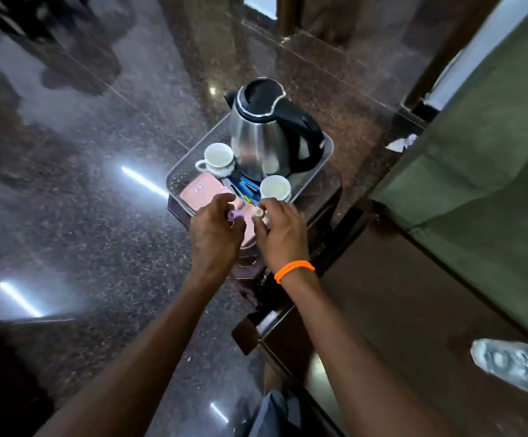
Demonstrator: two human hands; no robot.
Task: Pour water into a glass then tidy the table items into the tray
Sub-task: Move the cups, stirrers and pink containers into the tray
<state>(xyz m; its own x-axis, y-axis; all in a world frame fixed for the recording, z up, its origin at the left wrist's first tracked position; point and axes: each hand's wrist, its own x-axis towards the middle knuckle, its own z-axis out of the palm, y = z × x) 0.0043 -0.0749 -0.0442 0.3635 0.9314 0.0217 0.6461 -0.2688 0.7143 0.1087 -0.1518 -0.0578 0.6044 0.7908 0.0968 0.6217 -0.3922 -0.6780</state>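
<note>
Now I hold a purple tube [235, 214] in my left hand [215, 234], a white piece [258, 212] in my right hand [283, 236]; the tray [174, 176] lies at twelve o'clock.

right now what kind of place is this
Probably a hotel or guest room: an electric kettle with two teacups on a tray, a polished stone floor, and a dark wooden cabinet.

text: none legible | pink packet [200, 190]: marks too blurred to read
</note>
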